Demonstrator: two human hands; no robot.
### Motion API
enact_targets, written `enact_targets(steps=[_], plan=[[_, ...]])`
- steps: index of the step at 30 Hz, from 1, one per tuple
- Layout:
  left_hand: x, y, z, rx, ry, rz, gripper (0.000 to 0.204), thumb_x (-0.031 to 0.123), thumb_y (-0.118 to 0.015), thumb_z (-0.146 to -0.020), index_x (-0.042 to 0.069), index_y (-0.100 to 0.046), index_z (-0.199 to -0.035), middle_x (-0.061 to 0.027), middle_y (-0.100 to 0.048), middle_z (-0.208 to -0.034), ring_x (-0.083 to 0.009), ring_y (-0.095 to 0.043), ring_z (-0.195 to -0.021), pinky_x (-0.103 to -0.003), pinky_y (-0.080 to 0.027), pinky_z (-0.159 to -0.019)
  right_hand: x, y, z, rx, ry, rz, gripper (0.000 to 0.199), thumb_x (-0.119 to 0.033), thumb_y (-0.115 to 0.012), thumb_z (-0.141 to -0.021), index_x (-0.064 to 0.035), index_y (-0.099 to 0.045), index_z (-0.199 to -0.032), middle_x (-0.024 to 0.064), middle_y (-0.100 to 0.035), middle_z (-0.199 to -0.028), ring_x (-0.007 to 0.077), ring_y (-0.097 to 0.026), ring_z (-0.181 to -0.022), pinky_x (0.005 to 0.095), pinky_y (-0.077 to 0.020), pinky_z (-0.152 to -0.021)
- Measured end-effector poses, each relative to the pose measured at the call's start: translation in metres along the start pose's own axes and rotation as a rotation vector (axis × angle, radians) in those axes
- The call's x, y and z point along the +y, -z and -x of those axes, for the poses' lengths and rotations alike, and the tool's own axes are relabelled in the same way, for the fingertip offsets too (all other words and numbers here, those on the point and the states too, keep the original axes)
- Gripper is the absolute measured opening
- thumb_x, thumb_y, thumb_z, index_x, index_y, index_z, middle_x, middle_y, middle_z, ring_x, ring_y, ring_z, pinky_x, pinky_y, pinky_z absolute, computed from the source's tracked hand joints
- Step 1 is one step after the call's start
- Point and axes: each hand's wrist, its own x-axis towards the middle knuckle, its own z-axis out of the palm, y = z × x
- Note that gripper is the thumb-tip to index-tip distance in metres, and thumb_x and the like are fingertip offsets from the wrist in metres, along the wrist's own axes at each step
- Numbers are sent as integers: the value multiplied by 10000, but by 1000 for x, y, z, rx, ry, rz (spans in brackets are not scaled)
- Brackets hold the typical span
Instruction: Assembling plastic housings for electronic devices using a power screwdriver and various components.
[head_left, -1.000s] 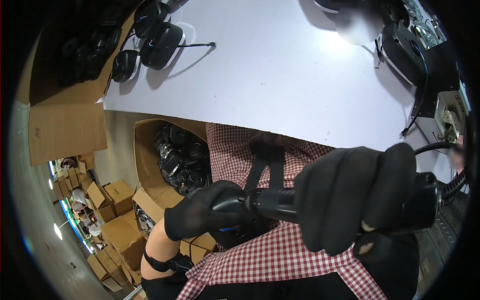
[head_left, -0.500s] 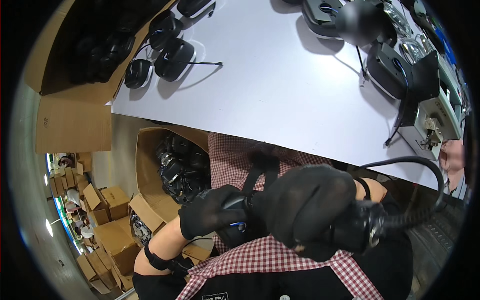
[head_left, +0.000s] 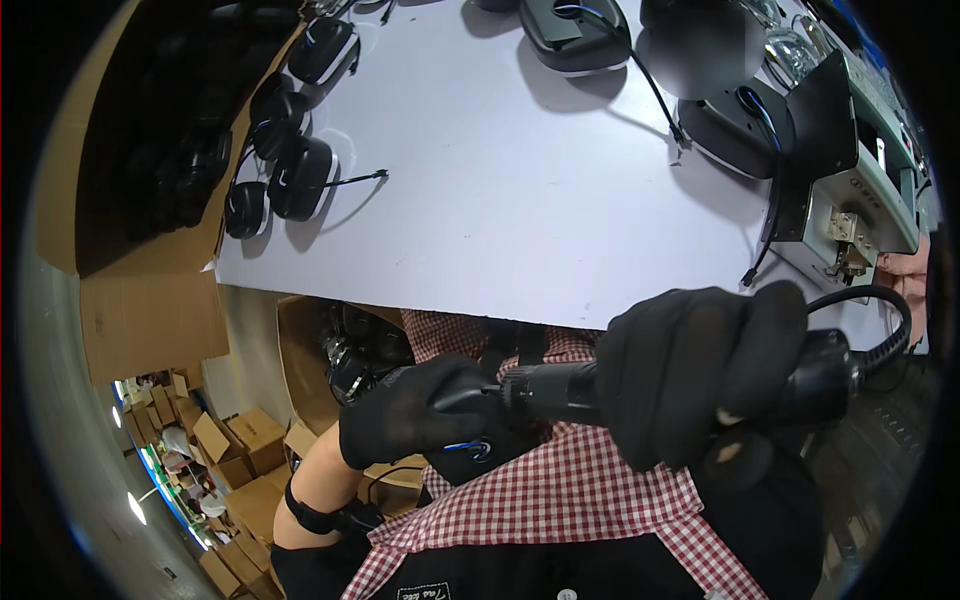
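Note:
My right hand [head_left: 690,375], in a black glove, is wrapped round a black electric screwdriver [head_left: 550,392] held level, its front end to the left and its cable at the right. My left hand [head_left: 405,412], also gloved, grips a black plastic housing [head_left: 475,462] with a short blue wire showing on it. The screwdriver's front end comes right up to the housing beside my left fingers. I cannot tell whether the tip touches it; gloves hide much of the part. Both hands are in front of my red checked apron [head_left: 560,480], near the table edge.
On the white table [head_left: 470,210] lie several black housings with cables, among them one at the left [head_left: 300,180] and one at the right [head_left: 735,130]. A grey metal device [head_left: 830,225] stands far right. Below the left table edge, an open carton [head_left: 300,345] contains black parts.
My right hand and the screwdriver have moved right and slightly up, leaving the tool's front end in plain sight. The left hand still holds the housing. The whole view has shifted a little.

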Motion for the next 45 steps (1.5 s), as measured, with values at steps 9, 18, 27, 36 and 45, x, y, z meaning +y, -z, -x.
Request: enact_targets(steps=[9, 18, 27, 36, 45], plan=[[13, 21, -16, -15, 32, 99, 627, 215, -775, -740, 19, -520, -1278, -126, -632, -1100, -219, -618, -1000, -352, -490, -876, -24, 21, -11, 84, -30, 214, 301, -142, -725, -851, -156, -431, -914, -16, -537, -662, 119, -520, -540, 268, -413, -513], [93, 57, -37, 962, -464, -1172, 699, 189, -756, -652, -7, -497, -1271, -178, -620, -1037, -327, -625, -876, -422, -526, -695, -36, -4, -27, 561, 120, 433, 304, -179, -732, -836, -185, -435, -901, -53, -419, -681, 71, -379, -546, 253, -320, -550], [66, 92, -96, 1048, -415, -1408, 653, 200, -719, -688, 71, -518, -1295, -180, -597, -1045, -341, -598, -936, -449, -496, -796, -31, 32, -16, 429, 347, 448, 617, -467, -689, -871, -51, -440, -1253, 62, -473, -840, 124, -424, -591, 272, -368, -529], [47, 82, -56, 648, -485, 282, 594, 210, -733, -804, 5, -484, -1302, -110, -576, -1170, -195, -575, -1084, -338, -474, -932, -46, 28, -25, 336, 256, 432, 705, -545, -560, -912, -134, -344, -1443, 118, -534, -1041, 228, -555, -740, 358, -457, -537], [18, 40, -82, 305, -377, 440, 638, 271, -719, -842, 10, -449, -1359, -111, -586, -1193, -199, -556, -1121, -352, -456, -963, -58, 19, -20, 370, 302, 475, 805, -528, -673, -833, 11, -368, -1346, 176, -500, -1227, 207, -558, -890, 295, -465, -644]])
